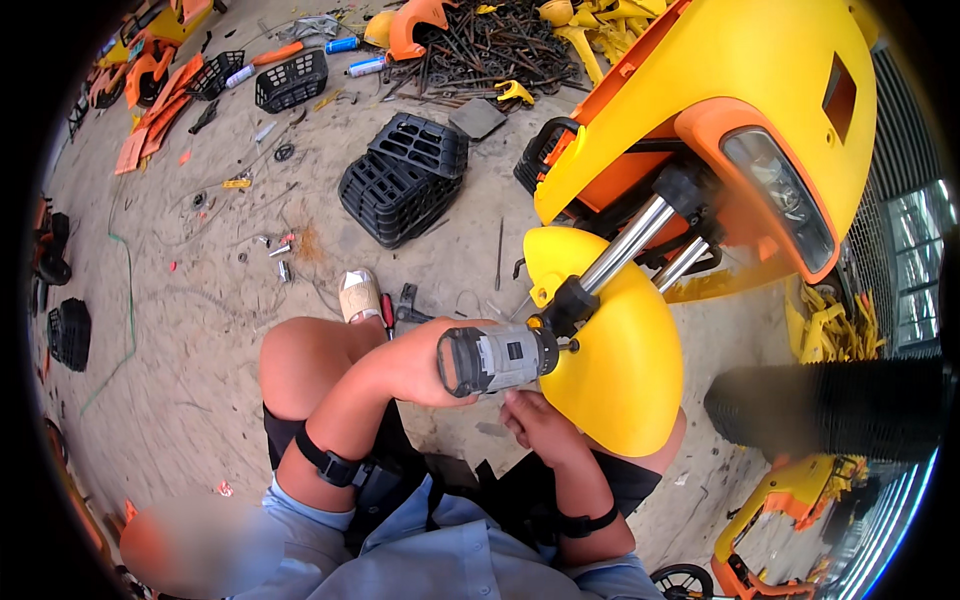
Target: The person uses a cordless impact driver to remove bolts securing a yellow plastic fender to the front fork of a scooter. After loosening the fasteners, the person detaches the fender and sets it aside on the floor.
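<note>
In my left hand (425, 360) is a grey and black cordless drill (505, 360); its body hides most of my fingers. The drill's nose points right, at the yellow front mudguard (630, 370), near a small bolt (570, 345) beside the black lower end of the fork. A chrome fork leg (628, 245) rises from there toward the yellow and orange vehicle front (760, 130) with its headlight (780, 190). My right hand (540, 425) is closed, fingers curled below the drill beside the mudguard's edge; anything inside them is hidden.
Black plastic baskets (400, 190) are stacked on the concrete floor ahead. Beyond lies a heap of dark metal bolts or rods (490, 50). A red-handled screwdriver (388, 312) lies by my shoe (360, 295). Several spray cans (367, 66) and orange panels (160, 115) lie farther left.
</note>
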The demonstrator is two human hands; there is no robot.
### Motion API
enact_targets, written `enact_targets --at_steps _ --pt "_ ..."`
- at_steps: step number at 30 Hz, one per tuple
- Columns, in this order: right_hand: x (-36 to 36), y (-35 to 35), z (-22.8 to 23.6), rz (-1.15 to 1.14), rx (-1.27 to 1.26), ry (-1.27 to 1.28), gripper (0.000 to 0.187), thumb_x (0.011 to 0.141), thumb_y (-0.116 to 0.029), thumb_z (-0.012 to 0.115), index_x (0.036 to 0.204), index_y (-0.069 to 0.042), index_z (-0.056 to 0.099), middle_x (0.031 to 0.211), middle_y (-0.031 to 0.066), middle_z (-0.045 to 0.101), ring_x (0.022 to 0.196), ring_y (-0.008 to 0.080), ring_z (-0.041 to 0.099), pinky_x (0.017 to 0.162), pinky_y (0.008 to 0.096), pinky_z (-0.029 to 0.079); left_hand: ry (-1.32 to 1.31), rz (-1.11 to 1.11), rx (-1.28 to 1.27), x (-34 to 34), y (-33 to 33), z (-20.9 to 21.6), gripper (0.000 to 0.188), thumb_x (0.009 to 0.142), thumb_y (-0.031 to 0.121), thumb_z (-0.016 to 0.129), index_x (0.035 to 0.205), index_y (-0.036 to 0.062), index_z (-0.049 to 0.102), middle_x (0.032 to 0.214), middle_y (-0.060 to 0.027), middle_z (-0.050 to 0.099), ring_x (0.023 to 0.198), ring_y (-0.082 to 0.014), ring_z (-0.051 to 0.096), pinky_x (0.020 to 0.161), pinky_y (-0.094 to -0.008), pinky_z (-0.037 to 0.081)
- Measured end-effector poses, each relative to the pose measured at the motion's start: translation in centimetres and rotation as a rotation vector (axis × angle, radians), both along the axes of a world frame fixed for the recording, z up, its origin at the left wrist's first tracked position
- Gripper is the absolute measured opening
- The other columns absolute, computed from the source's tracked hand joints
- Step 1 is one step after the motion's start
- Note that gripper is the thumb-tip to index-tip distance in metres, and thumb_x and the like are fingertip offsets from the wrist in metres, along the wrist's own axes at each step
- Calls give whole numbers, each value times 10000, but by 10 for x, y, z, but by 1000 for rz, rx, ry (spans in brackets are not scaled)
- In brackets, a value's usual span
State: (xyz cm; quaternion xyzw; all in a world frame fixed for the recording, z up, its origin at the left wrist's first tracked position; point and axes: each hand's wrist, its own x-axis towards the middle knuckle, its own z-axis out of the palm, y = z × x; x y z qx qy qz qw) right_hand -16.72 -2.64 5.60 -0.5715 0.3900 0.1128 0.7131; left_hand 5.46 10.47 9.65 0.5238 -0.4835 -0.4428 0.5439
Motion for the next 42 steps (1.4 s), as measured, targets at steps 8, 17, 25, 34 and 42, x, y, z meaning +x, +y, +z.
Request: enact_targets --at_steps 8,17,25,34,42 --pt "-13 20 127 462 -530 -494 162 948 -100 645 1093 -49 694 840 76 687 735 212 659 667 290 510 -15 -5 33 -1 0 -7 587 649 77 763 1212 12 606 964 -130 701 843 -232 656 806 -339 530" --pt "21 1 173 821 -1864 21 268 766 -130 694 1032 -113 713 639 9 587 598 178 623 516 335 476 2 2 40 -1 0 -7 574 651 89 768 1198 17 610 923 -111 697 826 -218 654 790 -338 533" --pt "48 -13 152 990 -1998 193 177 781 -238 691 909 -117 671 642 18 622 612 192 649 531 337 500 -14 18 25 0 1 -5 540 650 101 780 1159 21 619 909 -114 695 806 -224 657 780 -341 535" --pt "57 -16 145 980 -2037 128 45 750 -136 666 744 -124 623 617 17 614 586 181 648 487 325 496 -51 46 19 -1 1 -2 509 640 108 782 1116 14 629 908 -148 703 807 -270 673 772 -356 540" --pt "58 -17 145 971 -2030 113 37 759 -130 660 750 -120 626 633 26 633 601 186 662 493 331 508 -50 59 10 0 2 -4 476 645 111 775 1087 11 632 899 -146 707 804 -270 677 768 -356 541"
